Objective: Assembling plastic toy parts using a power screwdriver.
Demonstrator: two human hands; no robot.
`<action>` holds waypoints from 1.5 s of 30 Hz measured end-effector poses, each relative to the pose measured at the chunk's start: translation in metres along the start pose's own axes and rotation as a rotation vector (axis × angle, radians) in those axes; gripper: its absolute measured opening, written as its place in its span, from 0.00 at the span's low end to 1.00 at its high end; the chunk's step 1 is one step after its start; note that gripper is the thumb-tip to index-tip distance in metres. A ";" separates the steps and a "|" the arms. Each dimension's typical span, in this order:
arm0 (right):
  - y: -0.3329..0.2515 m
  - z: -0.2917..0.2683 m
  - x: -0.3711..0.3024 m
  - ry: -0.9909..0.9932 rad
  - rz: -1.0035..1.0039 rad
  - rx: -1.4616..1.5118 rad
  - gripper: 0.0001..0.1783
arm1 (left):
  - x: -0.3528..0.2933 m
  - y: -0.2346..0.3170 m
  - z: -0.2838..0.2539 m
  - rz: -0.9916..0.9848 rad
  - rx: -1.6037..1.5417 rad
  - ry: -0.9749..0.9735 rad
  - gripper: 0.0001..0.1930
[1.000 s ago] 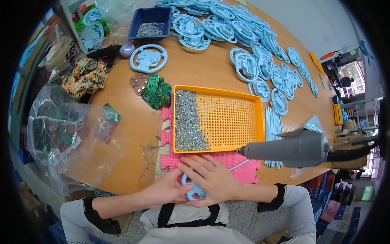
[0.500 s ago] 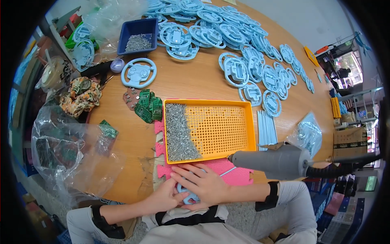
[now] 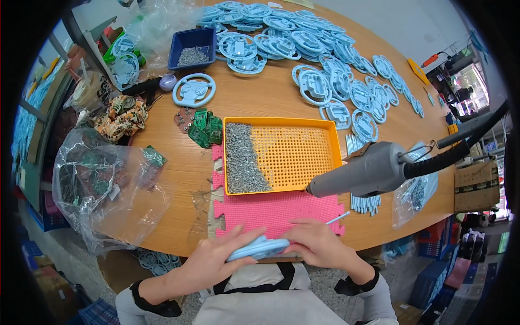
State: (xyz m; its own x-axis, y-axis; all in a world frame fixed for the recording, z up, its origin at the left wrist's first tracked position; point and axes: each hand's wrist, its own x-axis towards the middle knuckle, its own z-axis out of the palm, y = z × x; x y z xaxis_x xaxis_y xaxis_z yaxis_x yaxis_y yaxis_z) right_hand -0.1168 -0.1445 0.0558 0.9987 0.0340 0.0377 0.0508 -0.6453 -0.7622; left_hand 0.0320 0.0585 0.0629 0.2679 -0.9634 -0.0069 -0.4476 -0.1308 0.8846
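Between my hands, just over the near edge of the pink foam mat, is a light blue plastic toy steering wheel, tilted nearly edge-on. My left hand grips its left side, fingers along the top and thumb below. On its right side, my right hand pinches the rim with bent fingers. A thin light blue stick lies on the mat beyond my right hand. A yellow perforated tray stands on the far part of the mat, with silver screws heaped along its left side.
A grey electric screwdriver juts in from the right over the tray's corner. Light blue wheel parts pile up at the back. Green circuit boards, a dark blue screw bin and a clear plastic bag are on the left.
The wheel has come up from near my lap and tipped nearly edge-on. My hands have moved apart to its two sides. The screwdriver's rear end has swung upward in view.
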 end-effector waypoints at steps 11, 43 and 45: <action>-0.007 -0.008 0.006 0.193 -0.039 -0.005 0.12 | 0.036 -0.003 0.007 0.261 -0.226 0.257 0.15; 0.044 -0.091 0.124 0.874 -0.379 0.525 0.39 | 0.087 -0.042 0.049 0.752 0.546 -0.221 0.23; 0.056 -0.091 0.130 0.849 -0.346 0.504 0.39 | 0.088 -0.044 0.048 0.733 0.528 -0.241 0.22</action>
State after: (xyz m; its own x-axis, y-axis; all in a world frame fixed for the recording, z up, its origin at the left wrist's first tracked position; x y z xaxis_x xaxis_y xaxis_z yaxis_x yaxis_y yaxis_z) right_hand 0.0164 -0.2454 0.0766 0.6124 -0.5168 0.5982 0.5228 -0.3029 -0.7968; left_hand 0.0340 -0.0319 0.0014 -0.3925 -0.8621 0.3204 -0.7805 0.4965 0.3799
